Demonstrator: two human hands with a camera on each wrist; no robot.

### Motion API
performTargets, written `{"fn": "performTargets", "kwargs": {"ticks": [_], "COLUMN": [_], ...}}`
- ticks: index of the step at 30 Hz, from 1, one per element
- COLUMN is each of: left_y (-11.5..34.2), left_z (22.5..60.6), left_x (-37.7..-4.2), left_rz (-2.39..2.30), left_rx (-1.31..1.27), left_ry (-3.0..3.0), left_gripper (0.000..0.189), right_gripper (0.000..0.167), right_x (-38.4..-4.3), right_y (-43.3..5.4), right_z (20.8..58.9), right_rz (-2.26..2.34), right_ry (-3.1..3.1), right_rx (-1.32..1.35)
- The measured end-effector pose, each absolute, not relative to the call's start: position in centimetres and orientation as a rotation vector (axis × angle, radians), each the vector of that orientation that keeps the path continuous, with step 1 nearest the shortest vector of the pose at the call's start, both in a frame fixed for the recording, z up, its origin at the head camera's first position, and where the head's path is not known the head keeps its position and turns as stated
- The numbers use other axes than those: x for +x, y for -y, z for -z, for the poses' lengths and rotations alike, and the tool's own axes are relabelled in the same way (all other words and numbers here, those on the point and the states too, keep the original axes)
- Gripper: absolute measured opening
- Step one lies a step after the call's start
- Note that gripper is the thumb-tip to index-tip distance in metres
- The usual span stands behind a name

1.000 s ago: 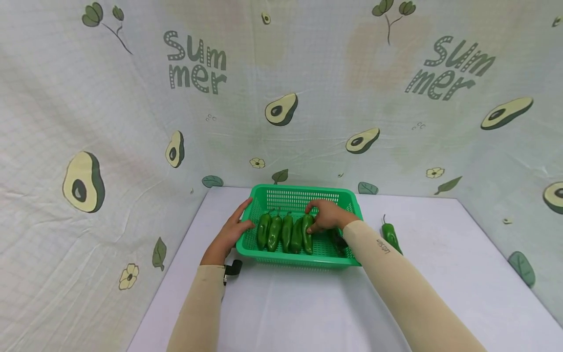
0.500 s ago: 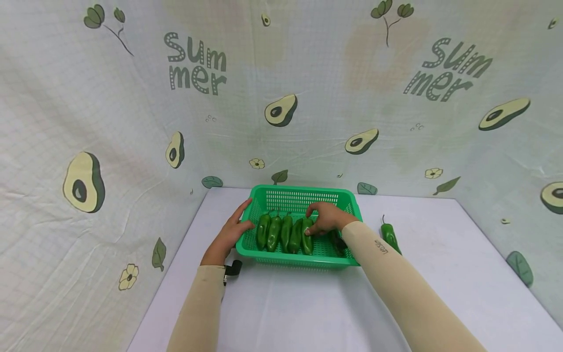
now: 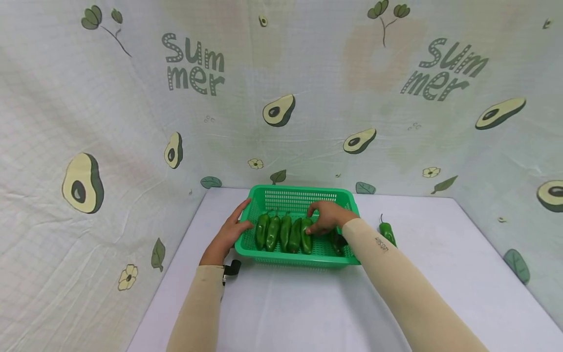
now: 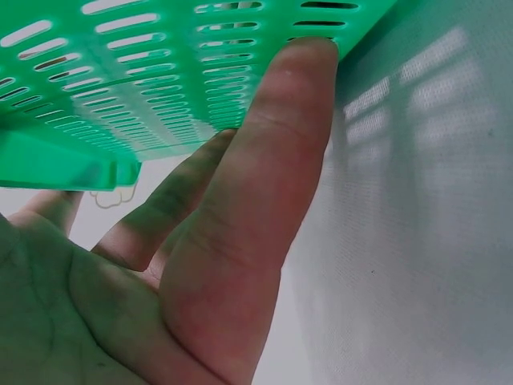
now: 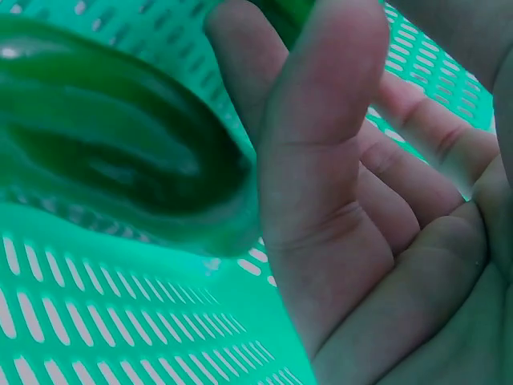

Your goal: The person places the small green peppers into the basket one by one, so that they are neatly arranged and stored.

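A green plastic basket holds a row of long green peppers, with one green pepper at the row's left end. My right hand reaches into it, thumb and forefinger pinching the green pepper at the row's right end. In the right wrist view a bit of that pepper shows between the fingertips, and another pepper looms large and blurred beside the hand. Along the basket's left side lies my left hand, its fingers straight. The left wrist view shows the extended thumb touching the slotted wall.
Outside the basket, one more green pepper lies on the white table to the right, partly behind my right sleeve. A dark, shaded pepper is inside near my right wrist. Printed cloth hangs behind and at both sides.
Both hands stay in nearly the same place, the right one on the same pepper, which sits a little lower against its fingers. The view has shifted slightly.
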State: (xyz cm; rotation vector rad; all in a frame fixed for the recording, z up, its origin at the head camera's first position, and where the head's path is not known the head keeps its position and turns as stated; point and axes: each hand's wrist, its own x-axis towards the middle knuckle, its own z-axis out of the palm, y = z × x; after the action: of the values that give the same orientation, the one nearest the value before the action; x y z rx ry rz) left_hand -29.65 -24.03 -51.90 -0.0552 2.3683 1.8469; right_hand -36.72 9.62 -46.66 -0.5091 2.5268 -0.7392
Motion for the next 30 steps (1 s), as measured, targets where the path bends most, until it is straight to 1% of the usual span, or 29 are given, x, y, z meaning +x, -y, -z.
{"fn": "performTargets", "kwargs": {"ticks": [4, 8, 16, 20, 25, 30], "left_y": [24.0, 23.9, 24.1, 24.1, 24.1, 24.0], "left_z": [51.9, 52.1, 52.1, 52.1, 51.9, 51.8], "left_x": [-29.8, -30.1, -30.1, -30.0, -29.9, -29.9], "left_rz": [-1.847, -1.842, -1.818, -1.819, -1.828, -1.832], "left_rx": [-0.048, -0.028, -0.035, -0.024, -0.039, -0.078], "left_ry": [-2.358, -2.366, -2.391, -2.386, -2.370, -2.352], "left_gripper": [0.087, 0.087, 0.088, 0.088, 0.087, 0.087], "right_gripper": [0.062, 0.063, 0.058, 0.052, 0.044, 0.042], "right_x": [-36.7, -36.3, -35.3, -34.6, -33.8, -33.5], "right_y": [-10.1, -10.9, -13.3, -15.1, -17.8, -20.5], "right_z": [45.6, 44.0, 41.5, 40.7, 40.4, 41.2], "right_rz": [0.732, 0.664, 0.564, 0.570, 0.617, 0.705], "right_ry": [-2.510, -2.535, -2.656, -2.706, -2.779, -2.823], "right_rx": [-0.509, -0.548, -0.698, -0.761, -0.759, -0.710]}}
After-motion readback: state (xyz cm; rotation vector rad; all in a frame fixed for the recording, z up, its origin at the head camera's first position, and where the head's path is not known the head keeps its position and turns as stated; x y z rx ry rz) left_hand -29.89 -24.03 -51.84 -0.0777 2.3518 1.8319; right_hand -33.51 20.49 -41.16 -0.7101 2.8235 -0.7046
